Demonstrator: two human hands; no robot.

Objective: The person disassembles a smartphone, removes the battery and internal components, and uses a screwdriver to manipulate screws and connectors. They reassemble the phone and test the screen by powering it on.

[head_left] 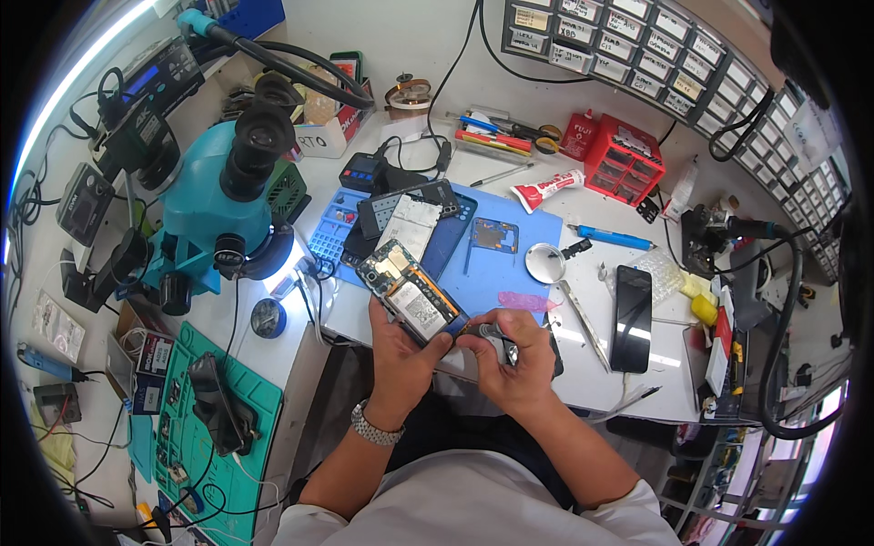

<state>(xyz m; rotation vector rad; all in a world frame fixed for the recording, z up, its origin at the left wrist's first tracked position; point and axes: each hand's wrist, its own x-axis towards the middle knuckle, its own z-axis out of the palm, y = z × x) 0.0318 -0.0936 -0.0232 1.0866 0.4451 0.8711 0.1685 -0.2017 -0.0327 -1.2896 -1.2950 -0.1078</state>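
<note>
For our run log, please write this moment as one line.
left hand: holds opened phone | right hand: at phone's near end | blue mat: beyond phone

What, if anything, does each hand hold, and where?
The left hand grips the opened phone by its near end; the right hand holds a grey item, too hidden to name.

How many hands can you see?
2. The left hand holds the opened phone; the right hand is beside the phone's lower right end. Neither is fully hidden.
</note>
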